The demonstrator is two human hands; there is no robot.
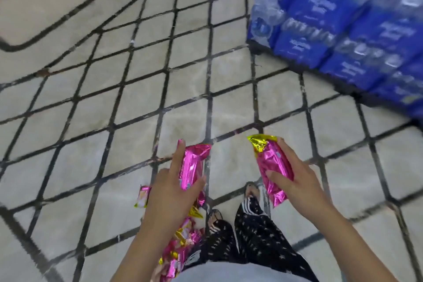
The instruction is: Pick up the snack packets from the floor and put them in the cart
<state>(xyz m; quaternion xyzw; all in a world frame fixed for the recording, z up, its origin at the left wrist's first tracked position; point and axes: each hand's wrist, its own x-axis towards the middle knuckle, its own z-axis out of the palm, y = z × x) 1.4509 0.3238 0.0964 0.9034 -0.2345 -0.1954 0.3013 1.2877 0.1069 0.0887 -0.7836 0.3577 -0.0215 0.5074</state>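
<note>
A brightly and evenly lit scene is smeared by motion blur, heaviest across the blue bottle packs (338, 30) at upper right, while the cart's wire grid (209, 95) is bowed by wide-angle distortion and hard glints are thrown off the pink foil packets (193, 165).

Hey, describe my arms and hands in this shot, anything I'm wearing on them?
The left forearm and right forearm are bare, no sleeves in view. No watch, bracelet or ring shows on the left hand or right hand. The left index fingernail looks painted pink.
</note>
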